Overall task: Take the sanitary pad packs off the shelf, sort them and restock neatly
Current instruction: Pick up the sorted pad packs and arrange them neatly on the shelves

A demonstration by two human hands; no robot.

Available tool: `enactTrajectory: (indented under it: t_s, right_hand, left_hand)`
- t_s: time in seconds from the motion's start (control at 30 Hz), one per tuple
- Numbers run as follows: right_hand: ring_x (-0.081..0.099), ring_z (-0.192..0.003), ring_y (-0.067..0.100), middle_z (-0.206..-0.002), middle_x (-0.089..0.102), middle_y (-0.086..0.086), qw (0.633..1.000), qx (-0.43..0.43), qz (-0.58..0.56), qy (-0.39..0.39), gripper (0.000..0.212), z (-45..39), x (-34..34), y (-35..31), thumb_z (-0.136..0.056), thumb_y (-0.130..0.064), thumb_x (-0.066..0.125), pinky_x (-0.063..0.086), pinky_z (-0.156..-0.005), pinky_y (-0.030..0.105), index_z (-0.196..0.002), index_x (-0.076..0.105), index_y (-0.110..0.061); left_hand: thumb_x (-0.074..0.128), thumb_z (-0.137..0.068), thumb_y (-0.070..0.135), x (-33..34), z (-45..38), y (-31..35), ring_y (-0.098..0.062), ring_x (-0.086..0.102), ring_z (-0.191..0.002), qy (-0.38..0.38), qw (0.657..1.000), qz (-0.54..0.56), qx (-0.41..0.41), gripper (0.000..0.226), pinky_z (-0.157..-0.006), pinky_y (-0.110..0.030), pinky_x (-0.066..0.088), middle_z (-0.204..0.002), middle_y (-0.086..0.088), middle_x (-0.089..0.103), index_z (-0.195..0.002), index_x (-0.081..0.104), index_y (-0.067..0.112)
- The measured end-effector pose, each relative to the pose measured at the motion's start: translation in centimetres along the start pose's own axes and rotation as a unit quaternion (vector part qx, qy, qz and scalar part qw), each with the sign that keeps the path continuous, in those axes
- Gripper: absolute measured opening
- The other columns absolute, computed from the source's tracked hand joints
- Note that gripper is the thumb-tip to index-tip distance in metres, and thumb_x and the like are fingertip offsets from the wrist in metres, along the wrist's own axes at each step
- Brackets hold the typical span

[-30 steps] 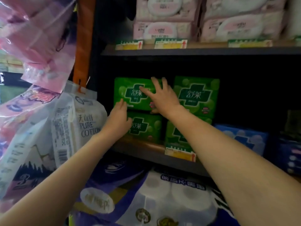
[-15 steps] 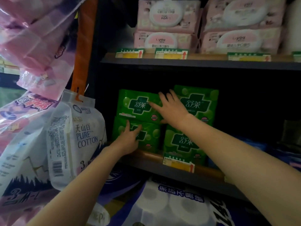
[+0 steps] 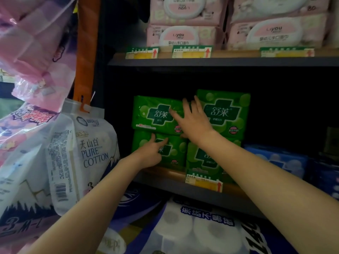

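Observation:
Several green sanitary pad packs stand in two stacked columns on the dark middle shelf (image 3: 165, 182). My right hand (image 3: 192, 121) lies flat with spread fingers across the upper left green pack (image 3: 152, 114), beside the upper right green pack (image 3: 227, 112). My left hand (image 3: 152, 153) presses extended fingers against the lower left green pack (image 3: 176, 149). The lower right green pack (image 3: 201, 162) sits partly behind my right forearm and a price tag (image 3: 203, 182).
Pink wet-wipe packs (image 3: 185, 33) fill the shelf above. Blue packs (image 3: 280, 158) lie to the right on the middle shelf. White "Pure Cotton" tissue bags (image 3: 82, 158) and pink bags (image 3: 36, 43) hang at left. Toilet roll packs (image 3: 198, 233) sit below.
My left hand slid down from the upper left pack's edge onto the lower left pack. My right hand stays on the upper left pack.

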State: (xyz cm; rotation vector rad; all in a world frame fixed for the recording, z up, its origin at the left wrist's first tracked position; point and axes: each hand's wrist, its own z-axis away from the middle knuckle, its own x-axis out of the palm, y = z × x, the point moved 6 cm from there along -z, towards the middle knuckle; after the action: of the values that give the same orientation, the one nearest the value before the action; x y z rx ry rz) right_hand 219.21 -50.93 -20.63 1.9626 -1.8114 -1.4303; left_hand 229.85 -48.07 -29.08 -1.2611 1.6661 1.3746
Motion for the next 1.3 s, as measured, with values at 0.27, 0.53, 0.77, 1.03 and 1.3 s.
enactTrajectory:
  t_s: [0.27, 0.53, 0.77, 1.03, 1.3]
  right_hand:
    - [0.002, -0.142, 0.043, -0.155, -0.002, 0.024, 0.997, 0.024, -0.052, -0.043, 0.071, -0.7, 0.2, -0.3, -0.095, -0.044, 0.044, -0.007, -0.114, 0.05, -0.151, 0.004, -0.028]
    - [0.029, -0.134, 0.047, -0.146, 0.033, 0.026, 0.987, 0.064, -0.071, 0.132, 0.077, 5.4, -2.1, 7.2, -0.067, -0.025, 0.082, 0.015, -0.109, 0.062, -0.136, 0.048, -0.019]
    - [0.017, -0.14, 0.038, -0.155, -0.02, 0.011, 0.973, 0.11, -0.198, -0.038, 0.088, 10.0, 3.1, 11.1, -0.085, -0.022, 0.068, 0.034, -0.107, 0.042, -0.149, 0.01, -0.036]
    - [0.039, -0.132, 0.03, -0.155, -0.026, 0.002, 0.939, 0.107, -0.327, -0.007, 0.088, 9.8, 4.0, 10.6, -0.083, -0.004, 0.068, 0.048, -0.096, 0.035, -0.149, 0.017, -0.031]
    - [0.039, -0.132, 0.031, -0.156, -0.023, -0.003, 0.917, 0.11, -0.382, 0.021, 0.085, 9.4, 4.3, 10.3, -0.08, -0.005, 0.072, 0.047, -0.099, 0.037, -0.147, 0.026, -0.026]
  left_hand:
    - [0.038, -0.094, 0.007, 0.6, 0.2, -0.4, -0.039, -0.002, -0.143, -0.023, 1.0, -0.011, -0.018, 0.07, -0.115, -0.035, 0.01, -0.154, -0.016, -0.019, -0.15, 0.003, 0.029]
    - [0.047, -0.094, 0.018, -3.6, 2.4, 2.5, -0.04, 0.027, -0.13, 0.238, 0.97, -0.053, 0.011, 0.059, -0.101, -0.042, 0.036, -0.148, -0.016, 0.021, -0.148, 0.024, 0.026]
    - [0.047, -0.096, 0.014, -1.3, -1.2, 4.2, -0.055, -0.018, -0.134, 0.124, 0.992, -0.001, -0.031, 0.083, -0.104, -0.049, 0.034, -0.147, -0.012, -0.039, -0.143, -0.014, 0.045]
    - [0.051, -0.095, 0.012, -1.4, -2.3, 3.7, -0.055, -0.016, -0.134, 0.091, 0.995, -0.023, -0.013, 0.089, -0.109, -0.054, 0.022, -0.146, -0.013, -0.04, -0.142, -0.016, 0.045]
    - [0.048, -0.096, 0.036, -1.5, -2.9, 5.1, -0.056, -0.019, -0.133, 0.151, 0.984, 0.082, -0.046, 0.076, -0.109, -0.06, 0.013, -0.148, -0.014, -0.036, -0.144, -0.01, 0.045]
